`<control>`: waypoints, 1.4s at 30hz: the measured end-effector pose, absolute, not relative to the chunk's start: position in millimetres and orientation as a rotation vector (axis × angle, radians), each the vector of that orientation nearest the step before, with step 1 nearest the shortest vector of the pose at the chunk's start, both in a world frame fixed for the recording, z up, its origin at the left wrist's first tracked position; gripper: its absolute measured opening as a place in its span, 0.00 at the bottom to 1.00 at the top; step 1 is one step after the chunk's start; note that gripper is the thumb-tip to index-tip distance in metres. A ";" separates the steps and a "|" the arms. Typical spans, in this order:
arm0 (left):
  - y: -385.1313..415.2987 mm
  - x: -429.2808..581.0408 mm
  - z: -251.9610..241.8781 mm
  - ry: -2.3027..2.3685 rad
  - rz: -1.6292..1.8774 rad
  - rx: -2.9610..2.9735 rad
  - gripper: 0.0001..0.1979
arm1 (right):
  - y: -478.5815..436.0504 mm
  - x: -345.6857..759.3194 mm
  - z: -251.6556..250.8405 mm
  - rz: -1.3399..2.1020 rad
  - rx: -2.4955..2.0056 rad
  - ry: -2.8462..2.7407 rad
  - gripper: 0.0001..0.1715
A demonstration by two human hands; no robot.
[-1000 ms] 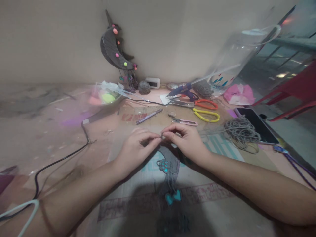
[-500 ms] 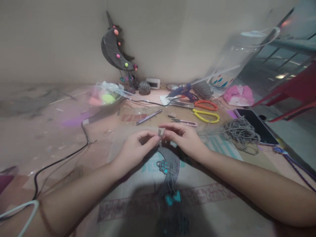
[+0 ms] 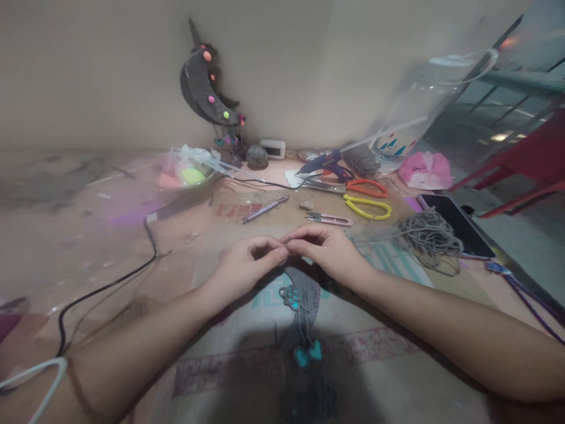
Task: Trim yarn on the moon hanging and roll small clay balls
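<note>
My left hand (image 3: 249, 264) is closed in a pinch, thumb against index finger, at the upper tip of a dark grey crescent (image 3: 311, 294). My right hand (image 3: 329, 250) pinches at the same spot, its fingertips touching those of the left. The fingers largely cover the small bit of grey yarn there. On the crescent sits a looped grey yarn flower (image 3: 290, 296) with turquoise in it. Strands hang from the crescent down to two turquoise hearts (image 3: 308, 354). It all lies over a printed cardboard sheet (image 3: 238, 312).
Beyond my hands lie a pen (image 3: 265, 209), a small stone-like lump (image 3: 306, 205), pink thread snips (image 3: 329, 219), yellow-and-orange-handled scissors (image 3: 368, 207) and a glue gun (image 3: 324, 164). Loose grey yarn (image 3: 430, 238) and a phone (image 3: 457, 227) are at right. A black cord (image 3: 110, 287) crosses the left side.
My right index finger, stretched out before, has curled down to meet the left fingertips. The grey yarn end that stuck up between the hands is now covered.
</note>
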State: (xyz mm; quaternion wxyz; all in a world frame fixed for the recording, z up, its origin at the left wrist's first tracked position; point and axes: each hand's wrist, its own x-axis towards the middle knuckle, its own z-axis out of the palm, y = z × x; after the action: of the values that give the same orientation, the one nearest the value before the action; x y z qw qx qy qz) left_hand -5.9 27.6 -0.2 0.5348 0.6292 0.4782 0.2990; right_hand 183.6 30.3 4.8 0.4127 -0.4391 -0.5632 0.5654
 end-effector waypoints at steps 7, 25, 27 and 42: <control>27.0 -7.2 -2.1 1.109 0.725 1.447 0.14 | 28.4 184.7 6.1 1.347 -1.088 -1.455 0.06; 33.4 -6.1 -9.6 0.993 0.828 1.415 0.15 | 28.0 178.7 2.6 1.237 -1.023 -1.477 0.03; 32.2 -5.9 -8.8 1.003 0.827 1.341 0.15 | 27.8 178.0 2.3 1.265 -1.018 -1.445 0.04; 52.4 -30.6 2.1 1.070 0.675 1.722 0.14 | 46.9 197.6 15.7 1.045 -1.070 -1.613 0.15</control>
State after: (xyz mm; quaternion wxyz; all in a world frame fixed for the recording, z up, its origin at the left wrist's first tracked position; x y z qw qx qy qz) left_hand -30.6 52.4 2.1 0.4816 0.7063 0.4388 0.2768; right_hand 197.6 46.9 15.7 0.4537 -0.4334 -0.6535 0.4235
